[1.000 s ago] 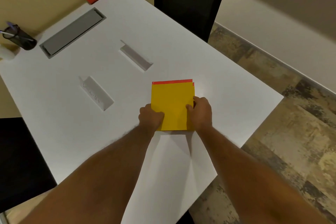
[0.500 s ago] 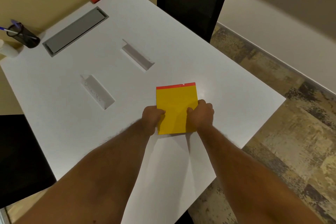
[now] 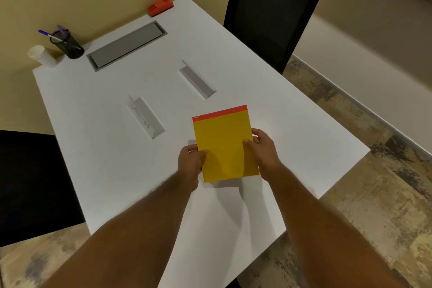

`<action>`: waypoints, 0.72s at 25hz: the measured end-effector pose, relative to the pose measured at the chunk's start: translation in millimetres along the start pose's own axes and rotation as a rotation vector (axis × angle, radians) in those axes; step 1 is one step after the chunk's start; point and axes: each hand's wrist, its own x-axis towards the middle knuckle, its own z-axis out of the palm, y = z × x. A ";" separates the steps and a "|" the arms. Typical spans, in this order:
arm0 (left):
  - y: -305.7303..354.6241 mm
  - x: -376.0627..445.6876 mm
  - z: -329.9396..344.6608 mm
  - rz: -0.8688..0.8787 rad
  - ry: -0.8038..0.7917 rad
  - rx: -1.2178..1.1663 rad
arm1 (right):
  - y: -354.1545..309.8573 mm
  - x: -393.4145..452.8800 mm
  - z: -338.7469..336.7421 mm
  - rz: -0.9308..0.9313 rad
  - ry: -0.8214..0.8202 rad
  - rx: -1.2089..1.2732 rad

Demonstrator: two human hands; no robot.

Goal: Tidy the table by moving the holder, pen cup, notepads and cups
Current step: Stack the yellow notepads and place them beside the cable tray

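Observation:
Yellow notepads point(image 3: 224, 142) with a red top strip are stacked as one pile, lifted just above the white table point(image 3: 98, 147). My left hand point(image 3: 190, 161) grips the pile's lower left edge and my right hand point(image 3: 264, 149) grips its right edge. A black mesh pen cup point(image 3: 69, 45) with pens stands at the table's far left corner. A white paper cup point(image 3: 43, 56) lies on its side just left of the pen cup. A red holder point(image 3: 160, 7) sits at the far edge by the wall.
A grey cable hatch point(image 3: 127, 45) is set into the table near the back. Two rectangular slots point(image 3: 146, 117) point(image 3: 198, 79) are cut into the tabletop. A black chair point(image 3: 275, 11) stands at the far right side, and another dark chair point(image 3: 30, 184) at the left.
Both hands have squared the two offset notepads into one pile and raised it slightly off the table. The view has tilted up, so the white cup shows.

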 end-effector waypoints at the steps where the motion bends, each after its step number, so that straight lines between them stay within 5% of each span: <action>1: 5.9 -6.0 -7.3 0.078 0.001 0.001 | -4.0 -5.7 2.7 -0.066 -0.044 0.013; 6: 14.1 -43.1 -61.5 0.411 -0.149 0.168 | 1.0 -37.4 18.4 -0.195 -0.185 -0.002; 13: -17.0 -50.2 -88.8 0.323 -0.148 0.265 | 31.7 -56.9 38.3 -0.138 -0.185 -0.277; 18: -15.4 -68.6 -122.5 0.377 -0.144 0.123 | 20.2 -76.0 61.3 -0.176 -0.284 -0.182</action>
